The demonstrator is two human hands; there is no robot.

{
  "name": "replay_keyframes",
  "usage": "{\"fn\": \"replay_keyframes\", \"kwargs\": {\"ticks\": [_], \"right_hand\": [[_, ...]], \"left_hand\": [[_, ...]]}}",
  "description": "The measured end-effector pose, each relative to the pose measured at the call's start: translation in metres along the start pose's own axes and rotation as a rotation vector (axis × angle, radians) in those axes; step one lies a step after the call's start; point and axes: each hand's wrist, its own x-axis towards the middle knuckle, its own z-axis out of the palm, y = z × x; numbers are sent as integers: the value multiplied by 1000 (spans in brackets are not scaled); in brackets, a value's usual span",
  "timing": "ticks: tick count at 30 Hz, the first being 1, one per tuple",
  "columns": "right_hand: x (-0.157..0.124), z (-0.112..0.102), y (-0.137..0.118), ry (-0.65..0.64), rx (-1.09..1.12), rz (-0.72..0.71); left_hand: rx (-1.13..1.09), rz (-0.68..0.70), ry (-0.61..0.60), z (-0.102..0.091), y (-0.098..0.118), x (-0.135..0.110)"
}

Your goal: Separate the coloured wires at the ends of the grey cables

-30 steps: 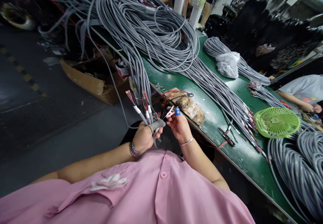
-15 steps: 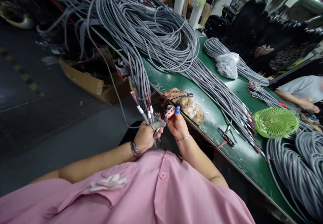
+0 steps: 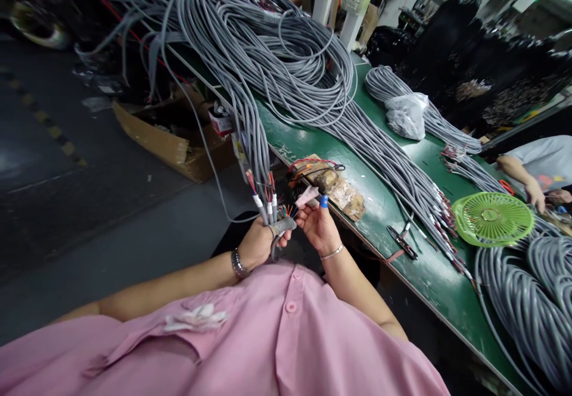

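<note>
My left hand [image 3: 255, 242] is closed around several grey cable ends [image 3: 268, 205] whose stripped coloured wires stick up above the fist. A grey cot covers its fingertip. My right hand [image 3: 318, 224], with a blue cot on one fingertip, pinches a small pink piece [image 3: 307, 196] right beside the wire tips. Both hands hover in front of my pink shirt, just off the near edge of the green bench [image 3: 379, 205]. The cables run up from my left hand to a big grey cable pile [image 3: 268, 50].
Taped brown pad with red and black leads [image 3: 333, 184] lies at the bench edge. Small cutters [image 3: 402, 241] and a green plastic basket [image 3: 491, 217] sit to the right. More cable bundles [image 3: 531, 301], a plastic bag [image 3: 404, 116], a cardboard box [image 3: 174, 134] on the floor. Another person's arm [image 3: 522, 175] far right.
Both hands stayed close together; the right hand lifted the pink piece slightly and turned it toward the wire tips. The view shifted a little.
</note>
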Motion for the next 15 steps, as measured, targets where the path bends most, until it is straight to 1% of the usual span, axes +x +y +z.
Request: {"fn": "replay_keyframes", "kwargs": {"ticks": [2, 6, 10, 13, 15], "right_hand": [[-5, -6, -1, 11, -75, -21], [-16, -18, -5, 23, -235, -96], [-27, -23, -15, 53, -453, -189], [-35, -20, -23, 57, -641, -229], [-41, -17, -26, 33, -706, -230]], "left_hand": [[12, -18, -51, -1, -2, 3], [-84, 12, -105, 2, 0, 9], [-112, 55, -99, 1, 3, 10], [-64, 72, -84, -6, 6, 6], [-42, 98, -77, -13, 9, 2]]}}
